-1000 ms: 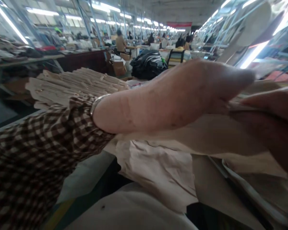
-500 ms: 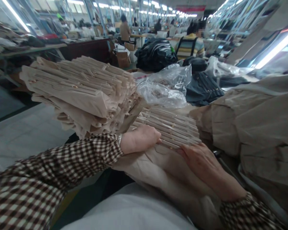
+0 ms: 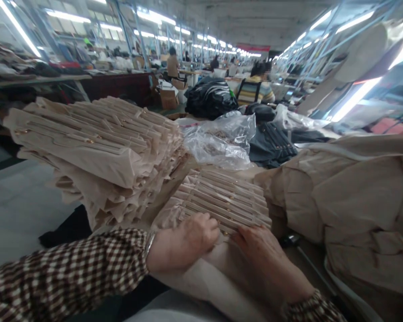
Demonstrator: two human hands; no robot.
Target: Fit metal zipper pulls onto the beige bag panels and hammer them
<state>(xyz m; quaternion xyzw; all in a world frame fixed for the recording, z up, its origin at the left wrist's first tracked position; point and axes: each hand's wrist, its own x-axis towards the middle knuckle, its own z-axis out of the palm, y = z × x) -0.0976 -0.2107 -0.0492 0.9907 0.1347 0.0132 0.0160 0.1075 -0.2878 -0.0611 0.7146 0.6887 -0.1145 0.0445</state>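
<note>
My left hand (image 3: 184, 241) curls over the near edge of a fanned stack of beige fabric strips (image 3: 221, 201), fingers bent down onto the cloth. Beside it, my right hand (image 3: 258, 250) lies on the beige fabric piece (image 3: 218, 273) in front of me, its fingertips at the stack's near edge. Both sleeves are brown-and-white check. A bracelet shows on my left wrist.
A taller pile of beige fabric pieces (image 3: 97, 152) rises at the left. Heaped beige cloth (image 3: 356, 197) fills the right. Behind lie a clear plastic bag (image 3: 221, 138), dark garments (image 3: 272, 138) and a black bag (image 3: 210, 96). A seated person in a striped top (image 3: 255, 87) works farther back.
My left arm dropped from close before the camera down to the fanned stack. Both hands have since slid slightly nearer along its near edge; the view tilted up a little.
</note>
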